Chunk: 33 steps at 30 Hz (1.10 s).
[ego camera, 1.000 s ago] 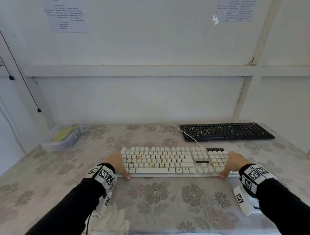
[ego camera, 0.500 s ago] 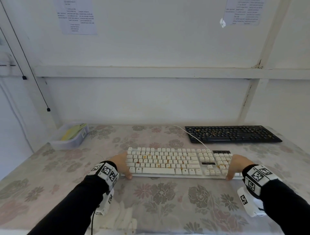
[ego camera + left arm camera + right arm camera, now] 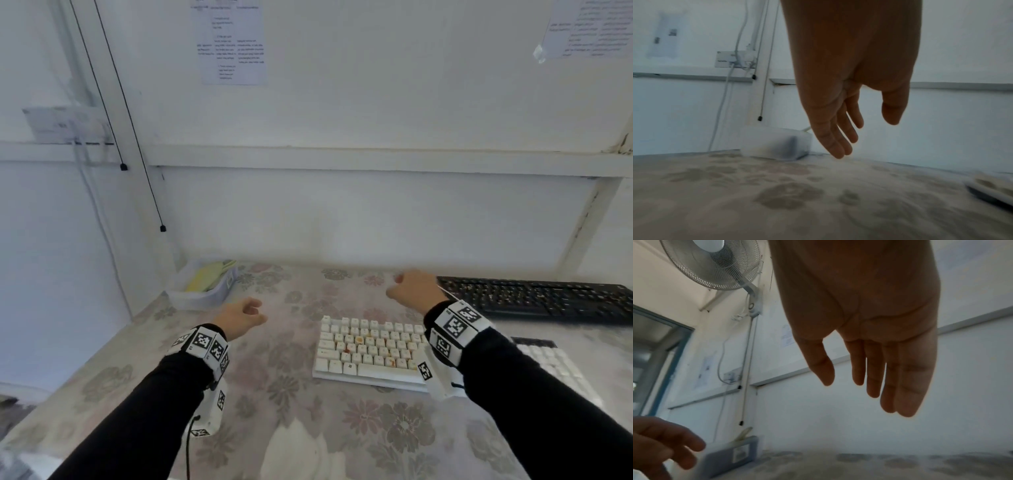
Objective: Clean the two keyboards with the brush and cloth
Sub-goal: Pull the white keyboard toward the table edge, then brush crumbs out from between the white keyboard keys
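A white keyboard [image 3: 370, 353] with orange-stained keys lies on the flowered tablecloth, partly hidden under my right forearm. A black keyboard [image 3: 541, 298], speckled with crumbs, lies behind it at the right. My left hand [image 3: 245, 317] hovers empty over the cloth left of the white keyboard, fingers relaxed [image 3: 838, 142]. My right hand [image 3: 409, 291] is lifted above the white keyboard's far edge, fingers straight [image 3: 890, 386] and holding nothing. A clear plastic tub [image 3: 205, 284] at the back left holds a yellow-green cloth [image 3: 209, 275]. No brush shows.
The table [image 3: 308, 428] meets a white wall at the back and left. Cables [image 3: 113, 89] hang down the wall near the tub. A wall fan [image 3: 713, 264] shows high up in the right wrist view. The white keyboard's cord [image 3: 445, 291] runs back past my right hand.
Both hands have let go of the white keyboard's ends and lifted, moving left and back. The head view has swung left, so the keyboards now sit to the right.
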Tool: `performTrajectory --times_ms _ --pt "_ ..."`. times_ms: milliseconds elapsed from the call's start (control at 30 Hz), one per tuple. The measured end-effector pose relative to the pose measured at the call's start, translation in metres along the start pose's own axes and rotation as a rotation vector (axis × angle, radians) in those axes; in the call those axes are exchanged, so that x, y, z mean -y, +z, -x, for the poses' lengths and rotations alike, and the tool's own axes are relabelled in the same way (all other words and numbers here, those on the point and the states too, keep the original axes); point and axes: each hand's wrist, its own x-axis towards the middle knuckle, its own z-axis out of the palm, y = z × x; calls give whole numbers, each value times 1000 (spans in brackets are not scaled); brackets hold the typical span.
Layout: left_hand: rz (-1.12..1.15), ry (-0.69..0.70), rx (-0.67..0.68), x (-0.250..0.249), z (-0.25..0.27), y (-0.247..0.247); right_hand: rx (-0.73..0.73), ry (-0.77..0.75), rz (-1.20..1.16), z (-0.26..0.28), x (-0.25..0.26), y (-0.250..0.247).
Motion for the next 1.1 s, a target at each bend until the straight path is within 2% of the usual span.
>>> performTrajectory --times_ms 100,200,333,433,600,700,800,867,967,1100 --pt "38 -17 -144 22 -6 -37 -10 -69 -143 -10 62 29" --pt "26 -22 -268 43 -15 -72 51 -115 -243 -17 115 61" --pt "-13 -55 -336 71 -35 -115 178 -166 -254 -31 177 106" --pt "-71 -118 -233 91 -55 -139 302 -207 -220 -41 214 132" --pt "-92 -153 -40 113 -86 -159 460 -147 -194 -59 254 171" --pt "-74 -152 43 117 -98 -164 476 -128 -175 -77 264 194" --pt "-57 -140 92 140 -132 -165 495 -139 -164 -134 250 248" --pt "-41 -114 112 137 -134 -164 504 -127 -202 -130 255 247" --pt "-54 -81 122 117 -116 -163 447 -131 -189 -88 272 219" --pt "-50 -65 66 125 -123 -160 433 -155 -230 -74 276 213"
